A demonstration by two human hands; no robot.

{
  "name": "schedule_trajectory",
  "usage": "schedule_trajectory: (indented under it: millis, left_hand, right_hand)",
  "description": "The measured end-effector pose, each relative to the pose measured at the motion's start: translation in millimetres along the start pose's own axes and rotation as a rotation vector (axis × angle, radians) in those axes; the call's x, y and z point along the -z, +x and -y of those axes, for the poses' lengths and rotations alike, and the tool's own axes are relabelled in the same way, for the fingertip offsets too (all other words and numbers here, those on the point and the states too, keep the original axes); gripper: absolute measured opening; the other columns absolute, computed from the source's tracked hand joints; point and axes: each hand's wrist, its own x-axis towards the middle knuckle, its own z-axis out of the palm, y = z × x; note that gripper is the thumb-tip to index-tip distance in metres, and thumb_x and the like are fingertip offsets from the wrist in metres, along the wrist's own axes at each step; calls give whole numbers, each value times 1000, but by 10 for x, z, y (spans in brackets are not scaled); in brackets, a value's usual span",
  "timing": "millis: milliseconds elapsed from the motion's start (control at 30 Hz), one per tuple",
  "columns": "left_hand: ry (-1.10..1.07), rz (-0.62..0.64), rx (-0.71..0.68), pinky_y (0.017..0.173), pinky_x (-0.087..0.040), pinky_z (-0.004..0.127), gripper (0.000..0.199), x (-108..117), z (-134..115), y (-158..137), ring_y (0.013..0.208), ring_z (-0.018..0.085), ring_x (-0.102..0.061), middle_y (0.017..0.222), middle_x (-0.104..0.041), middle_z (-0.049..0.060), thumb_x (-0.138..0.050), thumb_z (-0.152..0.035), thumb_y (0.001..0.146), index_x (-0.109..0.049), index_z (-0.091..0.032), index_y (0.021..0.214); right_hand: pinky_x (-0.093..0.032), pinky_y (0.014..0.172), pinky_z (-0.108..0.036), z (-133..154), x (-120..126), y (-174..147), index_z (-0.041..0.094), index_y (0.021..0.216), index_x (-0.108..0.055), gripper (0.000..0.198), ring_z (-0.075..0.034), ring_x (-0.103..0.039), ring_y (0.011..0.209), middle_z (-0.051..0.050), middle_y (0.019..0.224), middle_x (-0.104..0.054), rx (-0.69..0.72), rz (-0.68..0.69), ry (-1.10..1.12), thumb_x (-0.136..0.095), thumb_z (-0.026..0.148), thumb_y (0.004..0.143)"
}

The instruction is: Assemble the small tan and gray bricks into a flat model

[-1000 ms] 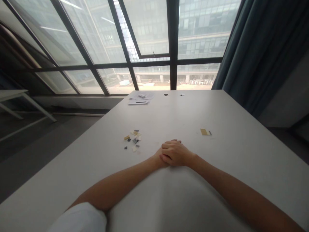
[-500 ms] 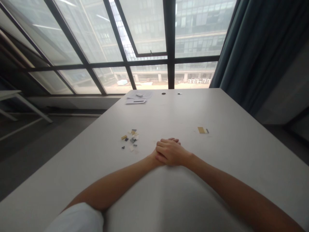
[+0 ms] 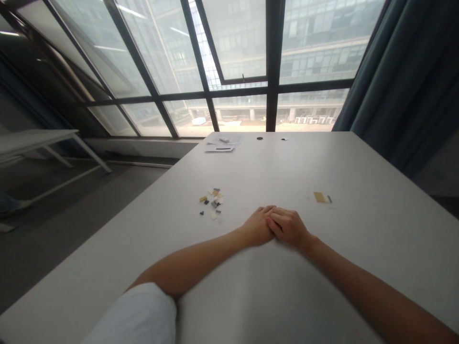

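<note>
My left hand point(image 3: 257, 228) and my right hand point(image 3: 289, 226) are clasped together on the white table point(image 3: 287, 172). The fingers of my right hand fold over those of my left, which are partly hidden. Both hands are closed, and no object shows between them. Left of the hands lies a loose heap of small toy-brick-like pieces point(image 3: 214, 204) in grey, tan, cream and black. To the right and a little farther off, a flat tan block of pieces point(image 3: 319, 197) has a narrow grey piece point(image 3: 330, 198) at its right end.
Papers point(image 3: 219, 148) with small items on them lie at the table's far left corner. A black disc point(image 3: 259, 138) and a small black-and-white item point(image 3: 284, 139) sit near the far edge. A second white table point(image 3: 39, 138) stands left; a blue curtain point(image 3: 387, 91) hangs right.
The view has turned left, so everything appears farther right. My clasped hands have shifted their hold, and more of the back of my left hand now shows. The pieces look undisturbed.
</note>
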Motion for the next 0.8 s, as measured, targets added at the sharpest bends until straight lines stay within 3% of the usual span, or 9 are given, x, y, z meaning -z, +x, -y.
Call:
schedule_trajectory:
  millis: [267, 567, 800]
  left_hand:
    - [-76, -12, -5, 101, -44, 42, 36, 150, -19, 9, 121, 26, -54, 131, -61, 10, -53, -37, 95, -59, -23, 128]
    - [-110, -15, -31, 105, -44, 40, 36, 176, 4, -5, 127, 25, -54, 135, -61, 8, -54, -33, 94, -59, -23, 128]
    - [-158, -26, -21, 104, -47, 34, 27, 189, 47, 8, 120, 21, -60, 126, -67, 6, -52, -25, 94, -66, -24, 117]
  right_hand:
    - [-34, 62, -28, -291, -68, -134, 21, 66, -50, 39, -15, -49, 61, -2, 65, -56, -400, -131, 11, -40, 35, 102]
    - [-34, 63, -29, -285, -72, -101, 21, 65, -53, 43, -17, -51, 63, -5, 67, -62, -504, -120, 27, -39, 40, 101]
    - [-36, 64, -28, -332, -79, -89, 20, 66, -55, 43, -17, -53, 64, -5, 68, -64, -479, -46, 115, -39, 40, 100]
